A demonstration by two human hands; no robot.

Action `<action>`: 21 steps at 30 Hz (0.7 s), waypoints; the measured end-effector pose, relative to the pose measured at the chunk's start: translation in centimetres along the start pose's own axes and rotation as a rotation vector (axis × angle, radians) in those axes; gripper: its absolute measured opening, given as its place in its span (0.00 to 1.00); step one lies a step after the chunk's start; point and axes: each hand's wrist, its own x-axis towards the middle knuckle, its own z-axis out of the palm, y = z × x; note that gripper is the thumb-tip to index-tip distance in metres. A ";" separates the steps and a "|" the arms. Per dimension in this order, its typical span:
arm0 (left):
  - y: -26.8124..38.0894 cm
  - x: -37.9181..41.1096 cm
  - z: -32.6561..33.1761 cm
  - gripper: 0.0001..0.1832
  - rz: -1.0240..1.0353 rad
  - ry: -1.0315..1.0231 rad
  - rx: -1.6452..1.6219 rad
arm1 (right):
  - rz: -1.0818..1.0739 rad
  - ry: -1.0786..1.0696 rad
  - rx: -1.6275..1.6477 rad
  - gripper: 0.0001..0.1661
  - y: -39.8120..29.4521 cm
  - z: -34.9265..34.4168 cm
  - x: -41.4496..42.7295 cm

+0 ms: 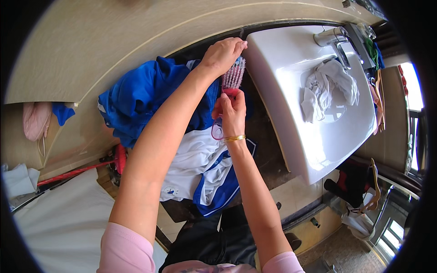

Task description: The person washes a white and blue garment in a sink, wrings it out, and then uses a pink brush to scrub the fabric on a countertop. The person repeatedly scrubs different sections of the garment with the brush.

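Observation:
My right hand is closed around the handle of a pink scrub brush, its bristles turned up towards me. The brush's clear pink handle end sticks out below my fingers. Just beyond the bristles, my left hand is bent over the brush's far end; its fingertips are mostly hidden, so its grip is unclear. Beneath my forearms lie a heap of blue fabric and a white shirt with a blue, white-edged trim, on a dark countertop.
Right of my hands stands a white washbasin with a chrome faucet and a wet white cloth in it. A beige wall borders the far side. To the left is a white cover; clothes on a wooden hanger hang at right.

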 end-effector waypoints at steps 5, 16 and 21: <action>-0.3 0.0 0.2 0.18 0.041 -0.003 0.009 | -0.025 -0.041 0.035 0.06 0.2 -0.7 0.1; 1.3 -3.1 0.5 0.31 0.134 0.302 0.047 | 0.015 -0.133 -0.056 0.08 0.4 -7.5 -6.3; 7.4 -23.5 -0.4 0.14 0.231 0.214 -0.011 | 0.095 -0.163 -0.231 0.19 2.3 -15.1 -15.2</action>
